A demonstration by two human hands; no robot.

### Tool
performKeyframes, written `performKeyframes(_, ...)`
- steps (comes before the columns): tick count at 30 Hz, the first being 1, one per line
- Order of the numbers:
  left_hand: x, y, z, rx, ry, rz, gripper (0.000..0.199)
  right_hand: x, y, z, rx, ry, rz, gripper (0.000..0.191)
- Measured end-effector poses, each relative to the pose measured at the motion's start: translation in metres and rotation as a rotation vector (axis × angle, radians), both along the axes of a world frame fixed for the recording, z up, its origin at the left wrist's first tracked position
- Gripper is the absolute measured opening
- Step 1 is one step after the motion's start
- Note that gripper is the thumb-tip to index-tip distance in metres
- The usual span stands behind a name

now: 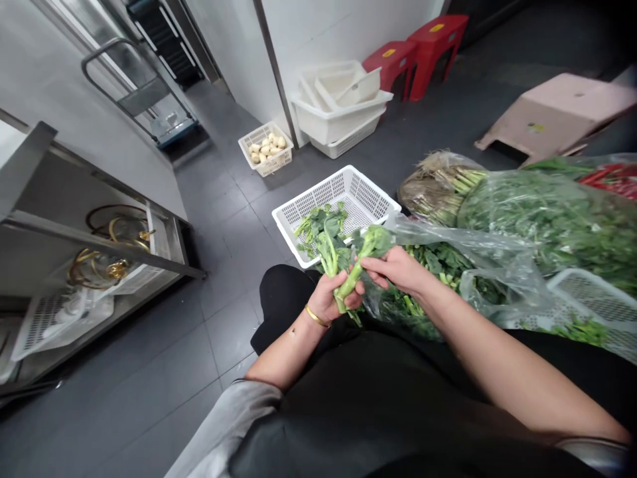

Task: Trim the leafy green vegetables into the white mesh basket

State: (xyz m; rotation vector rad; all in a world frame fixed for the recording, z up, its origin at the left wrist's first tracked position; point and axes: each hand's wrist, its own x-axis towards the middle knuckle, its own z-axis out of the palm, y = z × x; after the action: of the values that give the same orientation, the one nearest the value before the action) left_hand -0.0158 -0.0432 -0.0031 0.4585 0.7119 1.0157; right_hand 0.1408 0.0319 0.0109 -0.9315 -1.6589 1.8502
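Observation:
My left hand (331,299), with a gold bangle (317,316) on its wrist, grips a bunch of leafy green stems (328,255). My right hand (393,269) pinches a thick green stem (359,260) near its leafy top, and the two hands nearly meet around the greens. Just beyond them stands a white plastic mesh basket (348,197) holding some loose greens at its near end. A clear plastic bag of leafy greens (428,279) lies against my right forearm, its film bunched under my right hand.
Bagged greens, bundled stalks and red produce (610,179) are piled at right, beside another white basket (597,299). Farther off are a basket of pale round vegetables (265,149), stacked white tubs (338,109), red stools (415,56) and a pink stool (557,109). A steel shelf rack (94,245) stands left.

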Motion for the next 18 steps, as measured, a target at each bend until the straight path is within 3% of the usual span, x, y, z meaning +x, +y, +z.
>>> performKeyframes(3,0.013,0.000,0.000,0.088,0.124,0.203,0.034,-0.012,-0.009,-0.004,0.074,-0.161,-0.213,0.041)
performKeyframes(5,0.021,0.002,0.001,0.103,0.182,0.346,0.034,-0.018,-0.022,-0.009,0.295,-0.252,-0.404,0.034)
performKeyframes(6,0.022,0.003,0.002,0.104,0.196,0.405,0.034,-0.019,-0.029,-0.013,0.457,-0.272,-0.432,0.030)
performKeyframes(8,0.019,0.007,0.005,0.120,0.205,0.489,0.033,-0.017,-0.041,-0.021,0.760,-0.273,-0.347,0.026)
performKeyframes(10,0.008,0.010,0.009,0.158,0.191,0.520,0.032,-0.011,-0.045,-0.032,0.882,-0.342,-0.252,0.028)
performKeyframes(12,-0.004,0.009,0.011,0.197,0.170,0.493,0.031,-0.006,-0.042,-0.044,0.830,-0.521,-0.115,0.027)
performKeyframes(15,-0.015,0.002,0.009,0.231,0.174,0.431,0.036,-0.002,-0.028,-0.051,0.675,-0.697,0.197,0.024)
performKeyframes(16,-0.015,-0.002,0.007,0.241,0.181,0.415,0.037,-0.002,-0.023,-0.048,0.606,-0.669,0.240,0.027)
performKeyframes(18,-0.012,-0.007,0.001,0.267,0.195,0.392,0.036,-0.004,-0.013,-0.035,0.430,-0.510,0.156,0.033)
